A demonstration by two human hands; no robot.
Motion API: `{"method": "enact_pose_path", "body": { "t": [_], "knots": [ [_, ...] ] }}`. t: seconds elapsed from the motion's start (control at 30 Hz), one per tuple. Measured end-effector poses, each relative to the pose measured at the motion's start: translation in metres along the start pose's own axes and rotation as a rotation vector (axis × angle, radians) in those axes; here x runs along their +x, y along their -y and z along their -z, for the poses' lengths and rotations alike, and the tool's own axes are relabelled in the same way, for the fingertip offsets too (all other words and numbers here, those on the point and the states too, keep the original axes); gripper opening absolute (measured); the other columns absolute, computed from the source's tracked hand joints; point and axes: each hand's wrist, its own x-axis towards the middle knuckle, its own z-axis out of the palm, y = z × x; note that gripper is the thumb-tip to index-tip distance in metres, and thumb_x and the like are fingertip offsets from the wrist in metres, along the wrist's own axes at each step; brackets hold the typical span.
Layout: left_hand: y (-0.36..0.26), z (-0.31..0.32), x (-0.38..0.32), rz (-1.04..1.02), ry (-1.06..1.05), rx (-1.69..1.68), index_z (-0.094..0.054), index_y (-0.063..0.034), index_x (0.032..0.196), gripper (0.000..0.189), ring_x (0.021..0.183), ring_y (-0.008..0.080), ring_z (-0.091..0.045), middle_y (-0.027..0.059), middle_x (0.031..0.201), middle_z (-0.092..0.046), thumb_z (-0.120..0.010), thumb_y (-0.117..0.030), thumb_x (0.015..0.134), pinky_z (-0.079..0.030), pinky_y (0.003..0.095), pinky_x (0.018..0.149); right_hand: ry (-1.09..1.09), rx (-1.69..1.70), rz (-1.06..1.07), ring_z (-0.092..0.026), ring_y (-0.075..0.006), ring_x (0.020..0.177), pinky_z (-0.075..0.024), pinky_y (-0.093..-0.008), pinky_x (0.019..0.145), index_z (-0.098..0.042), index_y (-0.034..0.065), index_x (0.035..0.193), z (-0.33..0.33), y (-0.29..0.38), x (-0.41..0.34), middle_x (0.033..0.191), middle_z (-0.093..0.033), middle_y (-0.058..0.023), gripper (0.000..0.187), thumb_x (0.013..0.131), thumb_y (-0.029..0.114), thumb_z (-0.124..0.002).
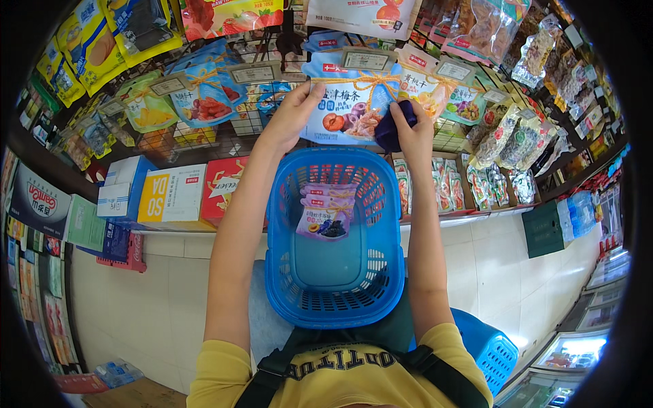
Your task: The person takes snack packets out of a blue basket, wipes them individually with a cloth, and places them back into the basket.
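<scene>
A light blue bag of dried plum strips (352,102) hangs at the front of the snack rack. My left hand (298,115) pinches its left edge near the top, thumb in front. Over at the bag's lower right, my right hand (410,122) is closed on a bunched dark purple cloth (395,125), which lies against the bag. Below both hands, a blue plastic shopping basket (334,311) rests at my lap. Several purple bags of dried prunes (325,217) lie inside it, towards its far end.
Snack bags hang on a wire rack (245,115) across the top. Cardboard cartons (176,196) line the shelf base at left, and trays of small packets (449,186) stand at right. A second blue basket (492,352) is beside me at lower right.
</scene>
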Motion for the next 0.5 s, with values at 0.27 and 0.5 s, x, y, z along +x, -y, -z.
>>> {"method": "enact_pose_path", "body": {
  "t": [0.27,0.5],
  "knots": [
    [0.02,-0.045,-0.068,0.154,-0.115,-0.46,-0.05,-0.0043,0.116,0.029,0.102,0.0124,-0.055,0.0068,0.113,-0.057,-0.043,-0.025,0.098,-0.047,0.0282,0.086,0.087,-0.271,0.484,-0.048,-0.0332,0.116,-0.0368,-0.043,0.096,-0.052,0.0028,0.118,-0.032,0.06,-0.087,0.125,-0.051,-0.0162,0.041,0.081,0.015,-0.063],
    [0.034,-0.042,-0.088,0.107,-0.195,-0.462,-0.049,-0.0051,0.119,0.032,0.104,0.0131,-0.053,0.0055,0.116,-0.054,-0.04,-0.029,0.099,-0.044,0.0297,0.09,0.074,-0.545,0.496,-0.036,-0.0363,0.128,-0.0237,-0.0491,0.106,-0.048,0.001,0.126,-0.035,0.042,-0.056,0.135,-0.043,-0.0169,0.046,0.086,0.021,-0.053]
  ]
}}
